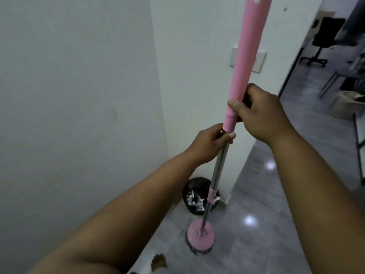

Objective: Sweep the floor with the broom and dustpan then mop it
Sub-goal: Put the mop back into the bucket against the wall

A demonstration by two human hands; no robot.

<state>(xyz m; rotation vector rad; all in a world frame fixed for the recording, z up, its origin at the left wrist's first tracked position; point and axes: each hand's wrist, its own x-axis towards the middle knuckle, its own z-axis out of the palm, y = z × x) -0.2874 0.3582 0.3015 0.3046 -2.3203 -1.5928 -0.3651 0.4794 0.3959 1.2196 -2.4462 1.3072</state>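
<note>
Mop (247,48) runs straight up the middle of the frame: fat pink sleeve on top, thin bare metal pole below. The round pink mop head (200,234), with dark fringe poking out underneath, is down at the grey tiled floor (276,244) in the lower centre; looks like it's resting there, can't swear to it.

My right hand (260,113) is curled tight round the bottom end of the pink sleeve, thumb across the front. My left hand (209,143) sits just under it, fingers wrapped round the metal pole right where the sleeve stops. The two hands are nearly touching.

Just behind the pole, tucked in the corner against the white wall (79,95), is a black bin (194,196) with white scraps inside. There's a pale wall plate (259,63) behind the sleeve. Upper right is blurry: a black office chair (324,40), and below it a light basket (347,104).
</note>
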